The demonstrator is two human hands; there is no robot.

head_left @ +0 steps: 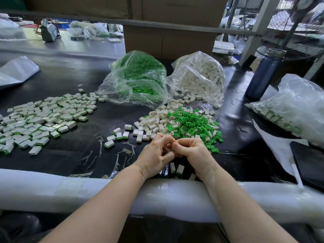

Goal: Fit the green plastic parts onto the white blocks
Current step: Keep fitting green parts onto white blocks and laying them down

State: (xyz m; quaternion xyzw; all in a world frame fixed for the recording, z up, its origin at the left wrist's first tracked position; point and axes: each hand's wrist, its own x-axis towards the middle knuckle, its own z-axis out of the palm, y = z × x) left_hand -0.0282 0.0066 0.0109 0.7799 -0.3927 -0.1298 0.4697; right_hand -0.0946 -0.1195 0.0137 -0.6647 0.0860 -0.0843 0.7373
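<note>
Resting on the padded table edge (175, 195), left hand (155, 157) and right hand (192, 151) meet with fingers curled; what they grasp cannot be told. Loose green parts (192, 123) and white blocks (154, 123) lie just beyond; assembled blocks (43, 116) lie far left.

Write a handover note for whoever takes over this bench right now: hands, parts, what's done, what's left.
Left hand and right hand: fingers curled together at the table's near edge; what they hold is hidden.
Mixed pile of white blocks and green parts lies just beyond the hands.
Bag of green parts and bag of white blocks behind, both open.
Done: finished blocks spread at left, a few under the wrists.
Left: the mixed pile and both bags.
</note>
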